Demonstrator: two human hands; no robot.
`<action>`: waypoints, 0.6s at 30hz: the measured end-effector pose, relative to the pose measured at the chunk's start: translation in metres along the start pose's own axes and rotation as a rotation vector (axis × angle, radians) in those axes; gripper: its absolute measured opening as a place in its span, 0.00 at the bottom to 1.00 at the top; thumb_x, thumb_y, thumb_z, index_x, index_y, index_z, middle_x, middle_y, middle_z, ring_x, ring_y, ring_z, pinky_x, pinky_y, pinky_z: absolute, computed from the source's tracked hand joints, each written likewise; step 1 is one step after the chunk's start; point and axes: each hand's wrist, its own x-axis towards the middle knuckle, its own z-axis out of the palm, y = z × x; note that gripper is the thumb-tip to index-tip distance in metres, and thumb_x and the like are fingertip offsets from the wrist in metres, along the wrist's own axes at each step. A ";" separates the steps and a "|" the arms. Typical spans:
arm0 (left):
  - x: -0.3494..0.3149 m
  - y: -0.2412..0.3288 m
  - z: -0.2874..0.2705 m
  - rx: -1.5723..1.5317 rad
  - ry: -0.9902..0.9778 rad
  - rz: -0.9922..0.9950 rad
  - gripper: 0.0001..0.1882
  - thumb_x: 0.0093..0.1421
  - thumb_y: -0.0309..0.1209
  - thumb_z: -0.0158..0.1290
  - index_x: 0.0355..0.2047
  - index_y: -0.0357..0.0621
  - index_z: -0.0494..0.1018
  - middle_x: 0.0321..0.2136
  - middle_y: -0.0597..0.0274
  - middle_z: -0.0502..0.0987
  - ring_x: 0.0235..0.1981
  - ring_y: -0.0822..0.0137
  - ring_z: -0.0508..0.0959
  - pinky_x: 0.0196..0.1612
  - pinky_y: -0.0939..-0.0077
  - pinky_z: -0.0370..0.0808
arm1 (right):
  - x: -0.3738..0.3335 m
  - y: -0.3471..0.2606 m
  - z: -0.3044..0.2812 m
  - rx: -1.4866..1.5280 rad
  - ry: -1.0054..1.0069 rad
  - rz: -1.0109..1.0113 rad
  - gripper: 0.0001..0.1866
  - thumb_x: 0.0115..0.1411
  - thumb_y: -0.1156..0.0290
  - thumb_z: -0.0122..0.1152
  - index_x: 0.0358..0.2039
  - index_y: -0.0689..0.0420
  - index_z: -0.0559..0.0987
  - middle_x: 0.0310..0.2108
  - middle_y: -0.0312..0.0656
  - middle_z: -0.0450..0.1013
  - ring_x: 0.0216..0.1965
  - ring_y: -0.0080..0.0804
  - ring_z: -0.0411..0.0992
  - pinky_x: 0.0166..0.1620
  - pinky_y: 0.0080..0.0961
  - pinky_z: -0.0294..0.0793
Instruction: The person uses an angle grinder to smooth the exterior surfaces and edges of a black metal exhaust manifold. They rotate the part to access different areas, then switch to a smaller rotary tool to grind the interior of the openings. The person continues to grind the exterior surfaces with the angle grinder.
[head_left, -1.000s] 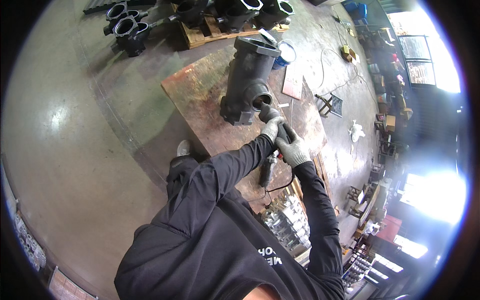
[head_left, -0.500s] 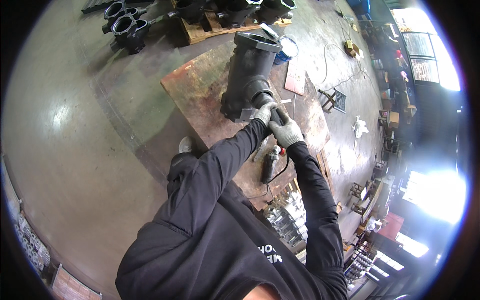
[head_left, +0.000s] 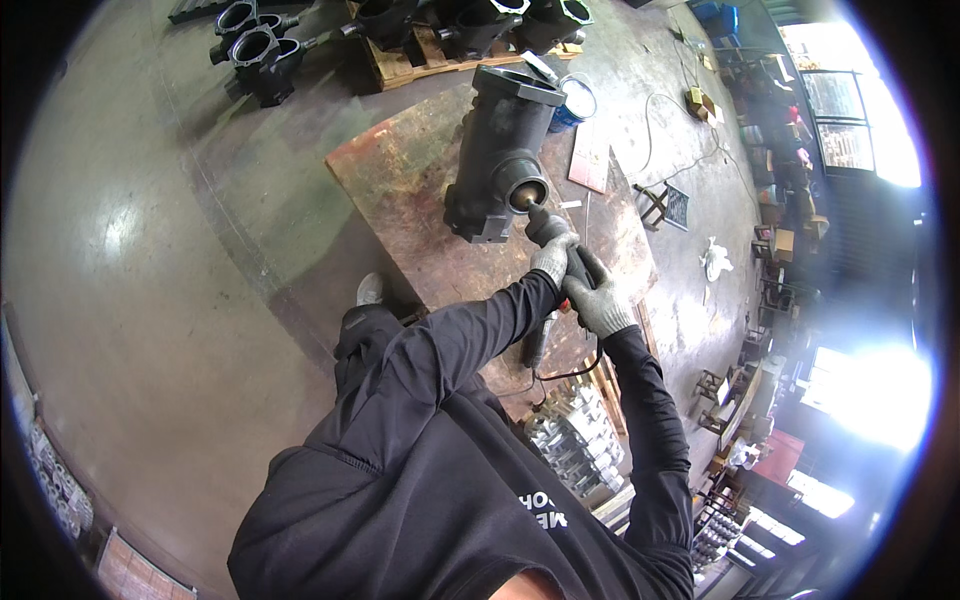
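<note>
A large black cast metal housing (head_left: 497, 140) lies on the worktable (head_left: 405, 200), its round side port facing me. My gloved left hand (head_left: 553, 258) is wrapped round the front of a black die grinder (head_left: 546, 226). My gloved right hand (head_left: 600, 301) grips the same tool farther back, over its rear body. The grinder's tip is at the mouth of the port, where the inside looks brownish; whether it touches the rim I cannot tell. Below my hands lies an angle grinder (head_left: 536, 345), partly covered by my left arm.
Behind the housing stands a blue-sided can (head_left: 575, 104), with a reddish flat sheet (head_left: 589, 168) near it. More black castings (head_left: 262, 62) stand on the floor and on a wooden pallet (head_left: 440, 62). Silvery metal parts (head_left: 575, 440) are stacked beside the table's near end. A cord (head_left: 575, 375) trails below my right hand.
Both hands have drawn the die grinder back out of the side port, toward me and slightly right. The port's opening now shows. The housing stays in place.
</note>
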 end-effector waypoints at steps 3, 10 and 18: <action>-0.007 -0.001 0.001 -0.025 0.018 0.004 0.24 0.53 0.42 0.63 0.42 0.36 0.74 0.35 0.50 0.78 0.32 0.56 0.79 0.40 0.60 0.78 | -0.006 0.000 -0.002 0.017 -0.014 0.012 0.39 0.54 0.57 0.65 0.66 0.57 0.68 0.51 0.54 0.78 0.46 0.37 0.80 0.49 0.29 0.78; -0.003 0.001 -0.004 0.010 -0.001 -0.031 0.25 0.54 0.44 0.62 0.43 0.36 0.73 0.35 0.50 0.77 0.31 0.55 0.79 0.39 0.57 0.78 | -0.003 0.001 0.000 -0.060 -0.011 -0.055 0.40 0.54 0.56 0.64 0.67 0.57 0.68 0.52 0.55 0.77 0.49 0.40 0.79 0.53 0.31 0.76; 0.045 0.026 -0.011 0.239 -0.023 -0.030 0.35 0.59 0.49 0.49 0.52 0.25 0.70 0.49 0.36 0.75 0.48 0.44 0.77 0.56 0.55 0.73 | 0.033 -0.017 0.009 -0.010 -0.069 -0.080 0.40 0.54 0.57 0.63 0.67 0.57 0.67 0.54 0.56 0.76 0.54 0.41 0.77 0.57 0.30 0.73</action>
